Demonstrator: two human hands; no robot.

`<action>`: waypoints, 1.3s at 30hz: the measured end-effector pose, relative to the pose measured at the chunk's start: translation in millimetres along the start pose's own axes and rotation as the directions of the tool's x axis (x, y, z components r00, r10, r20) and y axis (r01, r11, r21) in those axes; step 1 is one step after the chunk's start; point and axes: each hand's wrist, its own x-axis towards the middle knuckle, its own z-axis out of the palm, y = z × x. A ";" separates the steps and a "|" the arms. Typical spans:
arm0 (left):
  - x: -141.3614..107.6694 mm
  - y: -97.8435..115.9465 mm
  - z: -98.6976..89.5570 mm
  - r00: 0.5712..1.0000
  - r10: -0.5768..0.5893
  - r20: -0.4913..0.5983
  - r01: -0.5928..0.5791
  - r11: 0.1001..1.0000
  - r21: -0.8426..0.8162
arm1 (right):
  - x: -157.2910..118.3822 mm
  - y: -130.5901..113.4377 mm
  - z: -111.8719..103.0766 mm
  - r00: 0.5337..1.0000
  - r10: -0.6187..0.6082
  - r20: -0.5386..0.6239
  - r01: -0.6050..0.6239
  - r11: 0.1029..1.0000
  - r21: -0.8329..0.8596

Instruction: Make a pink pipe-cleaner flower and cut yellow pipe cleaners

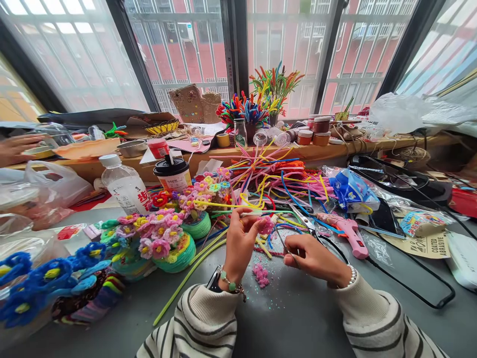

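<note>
My left hand pinches a small pink pipe-cleaner flower between thumb and fingertips. Opposite it, my right hand is closed around a thin dark rod, whose upper end points toward the flower; its exact kind is unclear. On the grey table between my wrists lies a second pink pipe-cleaner piece, with glitter scattered around it. Scissors rest just beyond my right hand, partly among pipe cleaners. A pink glue gun lies right of them, its black cord curving across the table.
Fuzzy flower pots and blue flowers stand at left, near a water bottle and a lidded cup. Loose pipe cleaners heap behind my hands. A blue packet sits right. Another person's hand shows far left.
</note>
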 end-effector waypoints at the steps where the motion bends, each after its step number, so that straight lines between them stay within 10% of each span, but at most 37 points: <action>1: -0.1 0.0 0.1 1.000 0.002 0.002 -0.002 1.000 0.006 | -0.1 0.1 -0.2 1.000 0.001 0.002 -0.001 1.000 -0.007; 23: 1.0 -3.5 -1.3 0.998 0.052 -0.028 -0.051 0.997 0.050 | 1.7 2.9 0.3 0.992 -0.029 -0.126 0.036 0.998 0.051; 32: -6.7 3.4 5.2 0.975 0.109 0.195 -0.155 0.958 0.243 | 0.1 5.5 -1.9 0.886 0.208 -0.414 -0.124 0.967 0.221; 39: -8.1 -1.9 4.6 0.947 0.144 0.287 -0.235 0.920 0.313 | 1.0 2.5 -0.4 0.925 0.151 -0.348 -0.088 0.978 0.191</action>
